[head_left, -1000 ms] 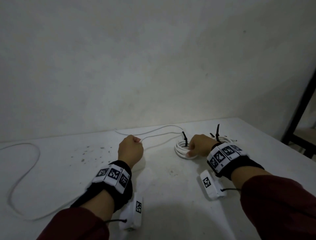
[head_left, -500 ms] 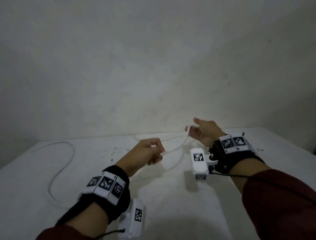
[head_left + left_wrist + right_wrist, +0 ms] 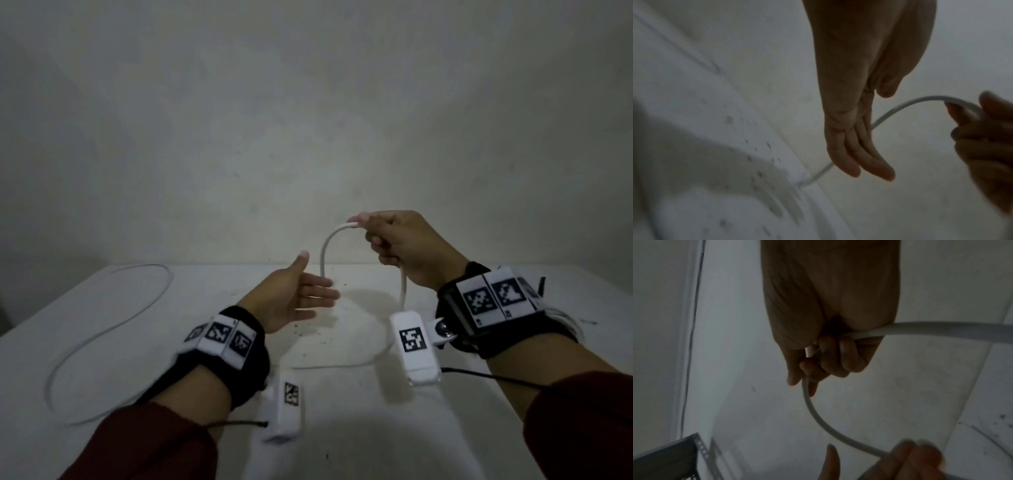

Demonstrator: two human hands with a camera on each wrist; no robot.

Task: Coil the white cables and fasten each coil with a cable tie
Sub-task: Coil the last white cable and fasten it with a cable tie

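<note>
Above the table (image 3: 342, 428), the right hand (image 3: 407, 246) grips the white cable (image 3: 323, 253); the left hand (image 3: 291, 294) hovers flat-fingered beside it.

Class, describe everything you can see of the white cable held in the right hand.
The white cable is thin, round, smooth and plastic-looking. The right hand grips it above the table, thumb and fingers curled round it. It arches towards the open left hand, whose straight fingers cross it, drops to the tabletop and trails left in wide, loose, uncoiled curves.

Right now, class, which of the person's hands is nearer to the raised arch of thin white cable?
Right. The right hand grips the white cable at the arch's top; the left hand is open beside its left leg, not gripping it.
</note>
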